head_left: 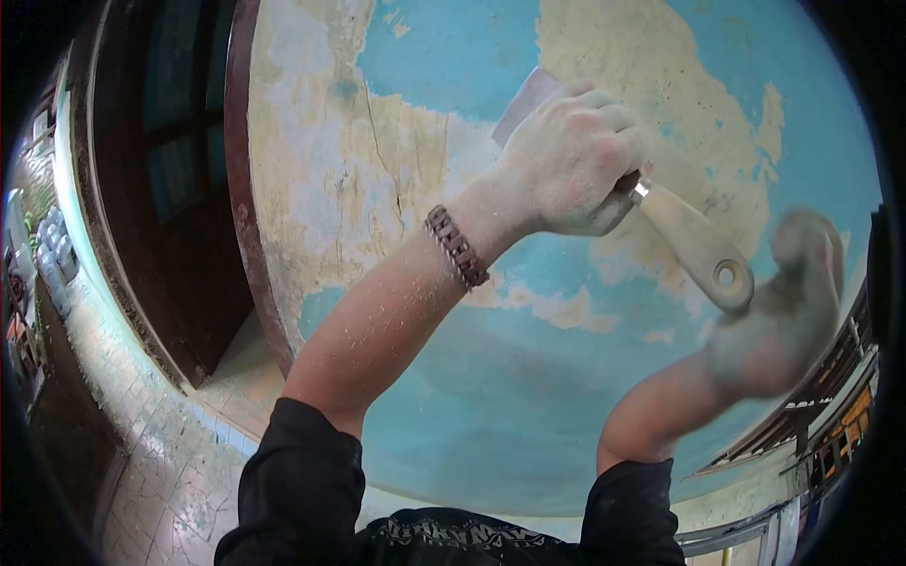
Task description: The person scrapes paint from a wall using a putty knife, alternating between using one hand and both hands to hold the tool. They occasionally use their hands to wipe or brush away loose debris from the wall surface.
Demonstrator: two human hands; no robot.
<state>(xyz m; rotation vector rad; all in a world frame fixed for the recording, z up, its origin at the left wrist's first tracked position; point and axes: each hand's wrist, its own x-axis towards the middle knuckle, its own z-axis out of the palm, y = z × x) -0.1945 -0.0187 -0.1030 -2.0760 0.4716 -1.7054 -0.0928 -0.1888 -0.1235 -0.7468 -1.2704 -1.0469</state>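
My left hand (pixel 585 156), coated in pale dust, is closed around a putty knife (pixel 691 238) near its metal neck. The flat blade shows past my knuckles and lies close against the wall (pixel 425 387); whether its edge touches is hard to tell. The pale handle, with a hole near its end, slants down to the right. Beside the handle's butt is my right hand (pixel 783 311), dusty and blurred by motion. Its fingers point upward, bent and apart, and it holds nothing I can see. Turquoise paint is partly stripped there, baring cream and whitish patches and a thin crack.
A dark wooden door (pixel 179 189) in a reddish-brown frame stands left of the wall. Pale broken-tile flooring (pixel 170 481) runs below it. Several clear plastic bottles (pixel 55 247) are stacked at the far left. A metal railing (pixel 755 538) is at lower right.
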